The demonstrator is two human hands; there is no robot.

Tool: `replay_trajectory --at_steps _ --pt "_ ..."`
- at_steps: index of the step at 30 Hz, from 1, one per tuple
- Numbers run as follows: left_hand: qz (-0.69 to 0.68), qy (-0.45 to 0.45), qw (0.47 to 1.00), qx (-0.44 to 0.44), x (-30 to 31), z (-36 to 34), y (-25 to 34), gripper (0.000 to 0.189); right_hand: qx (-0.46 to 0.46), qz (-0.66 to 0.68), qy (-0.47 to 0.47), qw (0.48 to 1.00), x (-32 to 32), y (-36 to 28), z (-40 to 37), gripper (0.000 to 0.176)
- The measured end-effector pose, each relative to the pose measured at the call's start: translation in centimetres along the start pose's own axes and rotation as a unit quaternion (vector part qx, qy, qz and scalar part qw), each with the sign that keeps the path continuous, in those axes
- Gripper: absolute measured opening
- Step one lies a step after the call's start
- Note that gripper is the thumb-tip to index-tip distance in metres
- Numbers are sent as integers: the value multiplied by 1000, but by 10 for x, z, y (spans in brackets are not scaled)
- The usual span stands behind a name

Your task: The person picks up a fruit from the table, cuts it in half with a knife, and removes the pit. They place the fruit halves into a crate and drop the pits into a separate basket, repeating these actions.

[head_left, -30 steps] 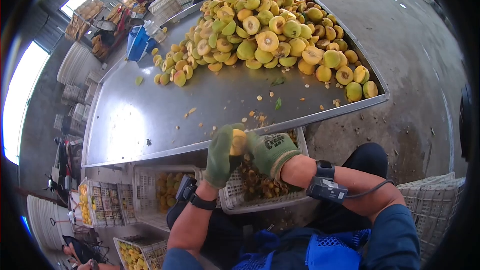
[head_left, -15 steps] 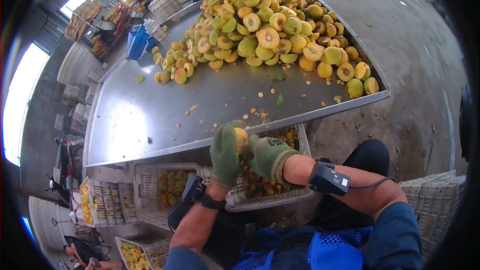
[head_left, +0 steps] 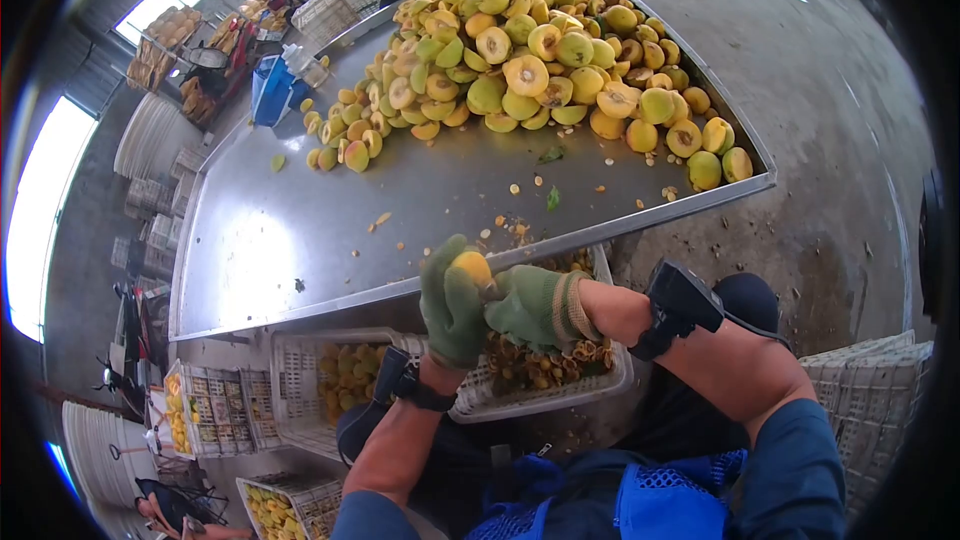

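- One yellow fruit (head_left: 470, 268), smooth and rounded, sits in the left hand (head_left: 452, 302), over the near edge of the metal table (head_left: 400, 200).
- The right hand (head_left: 532, 306), curled, meets it – whether it grips anything, I cannot tell.
- Two knit green gloves, one per hand.
- Below: one pale slatted crate (head_left: 560, 402) of brown, ragged scraps (head_left: 525, 368).
- Beyond: one heap of halved fruits (head_left: 520, 70) – too many to count.

Left hand (head_left: 452, 305) holding yellow fruit (head_left: 471, 267) near tray (head_left: 290, 250); right hand (head_left: 530, 307) alongside, grip unclear.
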State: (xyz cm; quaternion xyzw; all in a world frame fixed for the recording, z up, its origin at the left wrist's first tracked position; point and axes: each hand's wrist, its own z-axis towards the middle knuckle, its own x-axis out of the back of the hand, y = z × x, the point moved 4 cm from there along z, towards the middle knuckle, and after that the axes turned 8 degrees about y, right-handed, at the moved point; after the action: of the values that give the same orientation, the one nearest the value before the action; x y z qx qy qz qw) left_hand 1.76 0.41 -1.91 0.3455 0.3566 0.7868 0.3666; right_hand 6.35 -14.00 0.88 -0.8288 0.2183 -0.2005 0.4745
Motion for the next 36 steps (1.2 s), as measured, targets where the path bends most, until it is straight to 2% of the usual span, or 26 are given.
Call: replay_trajectory --at_steps 2,4,7,10,13,16,17,18,19,20,22,26,29,31,33,35,36 --pt "13 3 1000 -14 -1 0 -1 46 -51 31 -23 998 5 -5 -8 19" --pt "-12 -1 1000 22 0 1 8 47 -80 58 -33 995 7 -6 -12 20" --pt "15 -28 998 -50 4 2 7 48 -88 118 -102 984 8 -4 -15 19" --pt "19 -5 994 -105 4 6 6 44 -79 158 -130 976 9 -2 -15 20" --pt "20 -27 986 -165 7 11 10 43 -88 196 -179 960 7 4 -10 22" --pt "-14 -44 990 -132 6 15 10 39 -69 43 -78 994 12 0 -6 27" --pt "-54 -54 996 -48 5 17 8 37 39 -39 -3 998 10 9 7 27" --pt "-94 -65 993 36 3 20 13 36 147 -120 73 979 1 32 28 27" --pt "-131 -77 981 122 2 18 12 34 250 -196 146 937 -4 27 27 28" --pt "-70 -95 992 51 3 18 12 34 198 -211 159 944 -7 36 30 29" --pt "51 -126 986 -96 2 18 9 32 92 -246 183 947 -3 11 4 33" --pt "-82 -96 987 103 -2 13 1 26 102 -210 210 949 -11 13 -1 30" --pt "-152 -62 964 210 -3 8 1 24 159 -227 158 948 -23 37 33 26" --pt "-176 -35 945 275 -3 10 0 23 212 -229 134 941 -15 31 32 24" --pt "-76 -45 985 145 -3 12 0 25 229 -233 122 937 -12 29 29 24" --pt "22 -58 998 16 -5 13 3 32 210 -239 122 940 -10 30 27 27" --pt "70 -62 995 -46 -6 15 7 38 180 -240 155 941 -8 25 20 29"
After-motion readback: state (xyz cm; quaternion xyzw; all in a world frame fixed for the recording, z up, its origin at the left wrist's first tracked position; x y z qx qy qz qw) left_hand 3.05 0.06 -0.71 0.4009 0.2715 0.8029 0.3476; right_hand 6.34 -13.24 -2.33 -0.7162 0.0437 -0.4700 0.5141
